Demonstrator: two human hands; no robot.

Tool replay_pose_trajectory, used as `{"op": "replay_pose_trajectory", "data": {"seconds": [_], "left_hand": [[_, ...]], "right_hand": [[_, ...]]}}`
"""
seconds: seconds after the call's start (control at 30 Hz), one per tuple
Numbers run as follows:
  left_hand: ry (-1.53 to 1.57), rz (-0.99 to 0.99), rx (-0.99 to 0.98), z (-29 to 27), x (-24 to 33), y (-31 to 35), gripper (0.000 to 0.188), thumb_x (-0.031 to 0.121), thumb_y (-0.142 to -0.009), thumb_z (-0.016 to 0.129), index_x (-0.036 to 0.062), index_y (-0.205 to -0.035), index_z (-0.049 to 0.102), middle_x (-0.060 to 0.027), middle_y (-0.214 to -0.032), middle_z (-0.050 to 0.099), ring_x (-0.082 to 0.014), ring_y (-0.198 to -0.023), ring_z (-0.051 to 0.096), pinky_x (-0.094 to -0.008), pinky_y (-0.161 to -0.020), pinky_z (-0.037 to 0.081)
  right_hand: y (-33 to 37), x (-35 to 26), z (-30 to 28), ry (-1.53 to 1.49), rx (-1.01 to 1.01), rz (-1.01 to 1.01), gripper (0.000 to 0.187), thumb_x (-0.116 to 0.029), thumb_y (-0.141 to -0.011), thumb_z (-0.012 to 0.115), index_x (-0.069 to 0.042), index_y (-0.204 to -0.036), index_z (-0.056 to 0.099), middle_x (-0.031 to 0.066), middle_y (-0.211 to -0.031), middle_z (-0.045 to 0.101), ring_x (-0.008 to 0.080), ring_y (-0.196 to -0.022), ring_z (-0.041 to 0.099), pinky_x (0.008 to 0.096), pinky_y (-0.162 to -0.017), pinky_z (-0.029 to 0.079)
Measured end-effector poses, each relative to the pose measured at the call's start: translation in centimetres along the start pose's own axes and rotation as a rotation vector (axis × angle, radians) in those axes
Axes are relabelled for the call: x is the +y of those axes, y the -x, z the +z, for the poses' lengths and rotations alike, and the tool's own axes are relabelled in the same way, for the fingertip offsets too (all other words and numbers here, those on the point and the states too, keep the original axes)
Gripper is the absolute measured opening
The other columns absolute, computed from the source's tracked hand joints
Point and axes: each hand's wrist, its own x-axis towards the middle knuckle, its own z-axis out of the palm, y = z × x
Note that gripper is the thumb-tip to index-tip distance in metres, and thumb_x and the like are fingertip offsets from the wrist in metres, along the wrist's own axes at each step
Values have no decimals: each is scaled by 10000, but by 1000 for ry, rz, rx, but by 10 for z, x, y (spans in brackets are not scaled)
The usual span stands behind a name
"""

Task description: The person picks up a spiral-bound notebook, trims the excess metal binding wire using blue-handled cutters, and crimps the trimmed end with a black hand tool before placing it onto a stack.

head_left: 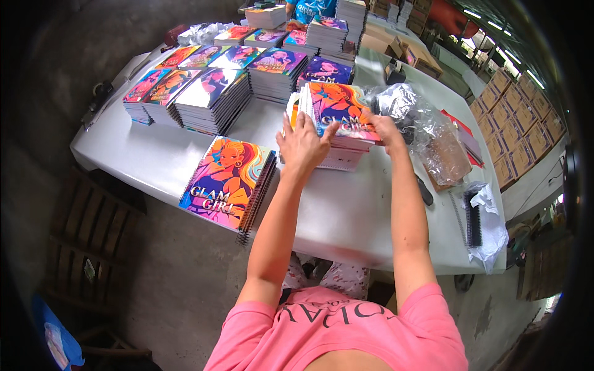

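Observation:
A stack of unbound book blocks (340,157) with a colourful illustrated cover (343,108) on top stands before me on the table. My right hand (387,131) grips the right edge of that top cover, thumb on its face. My left hand (302,141) lies at the stack's left edge, its fingers spread and the thumb near the cover's lower left corner. White sheets show between the left fingers and the cover. To the left, a short pile of spiral notebooks (226,182) with the same picture sits near the front edge, black coils along its side.
Several tall stacks of illustrated notebooks (213,93) fill the far left of the white table (136,151). At right lie clear plastic wrap (427,123), a black spiral coil (473,216) and crumpled white paper (489,229). A person in blue (312,7) is behind the table; cartons (516,123) stand far right.

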Motion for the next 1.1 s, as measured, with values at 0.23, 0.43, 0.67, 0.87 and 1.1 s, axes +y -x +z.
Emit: {"op": "replay_pose_trajectory", "data": {"seconds": [0.23,0.43,0.67,0.87,1.1], "left_hand": [[-55,67,35,18,9,8,871,751,-791,368,93,-1360,417,-92,-1466,310,-370,-1395,83,-682,-1027,83],[69,55,-31,19,11,-2,792,704,-844,326,88,-1326,448,-139,-1441,337,-406,-1387,65,-723,-989,96],[69,-75,-153,9,15,-32,773,603,-861,442,-28,-1307,427,-158,-1421,357,-392,-1390,57,-719,-986,131],[59,72,26,15,21,-27,820,588,-832,505,-45,-1338,381,-174,-1450,306,-371,-1391,96,-673,-1006,180],[167,90,32,42,4,-29,931,610,-800,544,-98,-1354,302,-259,-1439,270,-382,-1368,189,-520,-1082,181]], "right_hand": [[30,-30,0,513,272,-221,322,-345,-744,738,-36,-820,687,116,-724,688,196,-688,678,324,-623,506],[27,-4,-26,76,271,-280,203,-153,-776,717,14,-875,657,93,-748,674,122,-603,628,274,-542,501],[43,-21,-3,-94,130,-327,285,-60,-822,639,40,-1065,529,94,-910,636,116,-715,588,274,-596,497],[61,-37,11,-63,239,-366,356,-66,-835,638,73,-1130,495,105,-987,630,137,-810,592,258,-723,485],[84,-66,33,145,384,-581,201,-53,-750,655,29,-876,522,228,-869,623,413,-833,609,410,-709,476]]}}
